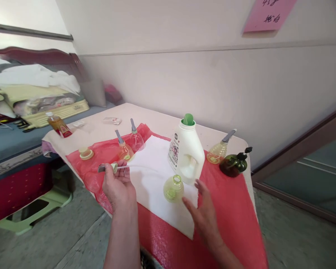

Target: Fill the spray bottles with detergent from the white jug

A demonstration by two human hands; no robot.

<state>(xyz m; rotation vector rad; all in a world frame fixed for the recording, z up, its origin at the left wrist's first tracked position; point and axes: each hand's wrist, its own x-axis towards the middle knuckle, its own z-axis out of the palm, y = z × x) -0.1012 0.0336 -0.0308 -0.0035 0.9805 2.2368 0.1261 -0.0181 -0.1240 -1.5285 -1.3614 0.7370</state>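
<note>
My left hand (118,184) is closed round a pump dispenser head (109,167) with a grey nozzle and a clear tube trailing right over the white cloth (154,175). My right hand (202,213) is open, fingers spread, just right of a small round yellow-green bottle (173,188) with no top, not touching it. Behind that bottle stands a white detergent jug (186,153) with a green spout.
On the red sheet (232,213) covering the table sit two clear pump bottles (130,144), a yellow cap (86,153), a yellowish pump bottle (217,151) and a dark green one (233,164). An amber bottle (58,125) stands at the far left edge. A bed with bedding lies left.
</note>
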